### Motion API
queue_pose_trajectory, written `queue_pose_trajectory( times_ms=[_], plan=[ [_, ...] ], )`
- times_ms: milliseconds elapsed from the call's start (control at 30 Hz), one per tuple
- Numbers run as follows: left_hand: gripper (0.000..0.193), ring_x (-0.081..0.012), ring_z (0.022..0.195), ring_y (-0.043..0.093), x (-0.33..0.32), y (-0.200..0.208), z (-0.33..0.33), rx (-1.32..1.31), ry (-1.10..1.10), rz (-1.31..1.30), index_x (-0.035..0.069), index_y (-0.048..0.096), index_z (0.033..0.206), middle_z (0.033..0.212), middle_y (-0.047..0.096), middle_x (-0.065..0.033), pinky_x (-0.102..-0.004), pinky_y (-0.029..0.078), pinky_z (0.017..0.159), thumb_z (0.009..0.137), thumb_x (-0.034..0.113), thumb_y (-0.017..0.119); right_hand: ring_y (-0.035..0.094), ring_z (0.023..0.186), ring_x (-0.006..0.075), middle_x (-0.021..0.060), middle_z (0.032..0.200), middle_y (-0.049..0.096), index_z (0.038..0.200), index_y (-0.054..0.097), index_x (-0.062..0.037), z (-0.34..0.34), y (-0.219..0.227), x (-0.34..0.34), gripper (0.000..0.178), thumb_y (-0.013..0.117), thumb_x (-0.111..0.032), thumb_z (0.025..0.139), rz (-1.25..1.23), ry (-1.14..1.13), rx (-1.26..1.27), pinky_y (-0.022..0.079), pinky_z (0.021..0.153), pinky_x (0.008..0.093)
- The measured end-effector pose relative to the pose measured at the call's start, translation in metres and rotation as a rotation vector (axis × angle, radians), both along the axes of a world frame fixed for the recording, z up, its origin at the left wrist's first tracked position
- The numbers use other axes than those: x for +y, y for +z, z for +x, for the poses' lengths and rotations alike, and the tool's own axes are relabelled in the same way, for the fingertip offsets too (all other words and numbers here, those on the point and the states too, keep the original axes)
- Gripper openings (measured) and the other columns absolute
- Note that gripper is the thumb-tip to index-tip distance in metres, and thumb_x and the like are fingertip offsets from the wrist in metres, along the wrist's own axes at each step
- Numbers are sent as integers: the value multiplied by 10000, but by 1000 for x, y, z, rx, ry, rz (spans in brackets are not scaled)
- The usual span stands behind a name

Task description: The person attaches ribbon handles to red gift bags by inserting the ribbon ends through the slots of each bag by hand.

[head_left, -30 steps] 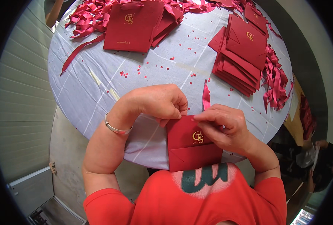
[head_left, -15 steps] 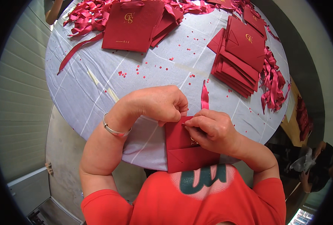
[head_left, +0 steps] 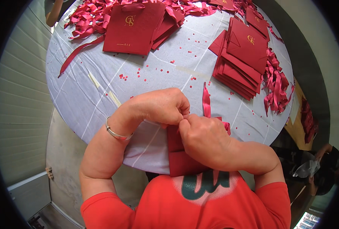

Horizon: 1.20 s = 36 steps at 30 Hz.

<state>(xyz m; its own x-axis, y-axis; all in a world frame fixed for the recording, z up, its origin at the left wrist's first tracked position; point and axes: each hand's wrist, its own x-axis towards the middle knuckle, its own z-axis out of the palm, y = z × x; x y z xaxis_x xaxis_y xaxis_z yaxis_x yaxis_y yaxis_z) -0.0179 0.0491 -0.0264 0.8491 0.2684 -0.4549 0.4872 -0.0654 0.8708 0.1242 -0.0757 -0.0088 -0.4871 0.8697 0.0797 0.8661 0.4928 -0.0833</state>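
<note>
A dark red paper gift bag (head_left: 183, 163) lies flat at the table's near edge, against my red shirt. At the bag's top edge my left hand (head_left: 167, 107) is closed in a pinch, a silver bangle on its wrist. My right hand (head_left: 205, 139) lies over the bag, its fingertips pinched together and meeting the left ones. Whatever the fingertips hold is hidden. Beyond my right hand a pink-red satin ribbon (head_left: 206, 100) sticks up onto the tablecloth, and a bit more ribbon shows by its knuckles.
The round table has a pale checked cloth (head_left: 139, 84) strewn with small red paper dots. Red bags are stacked at far right (head_left: 240, 63) and far left (head_left: 133, 28). Ribbon heaps (head_left: 278, 84) lie beside them. At right, another person (head_left: 326, 168) holds clear plastic.
My right hand has moved up and left, its fingers meeting my left hand's fingertips and covering more of the bag. My left hand has barely moved.
</note>
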Motion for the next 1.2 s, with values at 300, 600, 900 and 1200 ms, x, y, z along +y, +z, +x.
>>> queue_pose_trajectory(
  times_ms=[300,600,900,1200],
  plan=[
    [169,-172,527,621,1,-8,-3,-18,-2,-56,-52,674,802,624,641,-107,-310,472,504,697,9,556,651,645,346,164,718,647,748,633,-13,21,-2,24,53,648,-59,728,-413,-165,475,534,559,441],
    [154,-158,526,614,2,-3,-1,33,-18,-52,-43,676,816,633,644,-91,-304,473,504,729,9,560,651,662,371,170,730,643,769,603,-11,15,-13,14,83,647,-80,754,-275,-86,385,534,574,461],
    [106,-153,547,625,1,1,-1,-28,-44,-69,-24,672,813,657,660,-89,-301,486,530,746,25,606,689,718,310,167,790,678,915,623,-3,25,-9,11,194,746,-61,776,-325,-165,539,538,632,367],
    [195,-211,592,655,-12,20,5,-73,30,200,-1,665,900,723,696,-177,-319,501,583,772,119,750,695,897,173,175,1137,676,1200,559,42,90,24,42,457,758,-37,796,-1162,-89,1038,562,763,287]
  ],
)
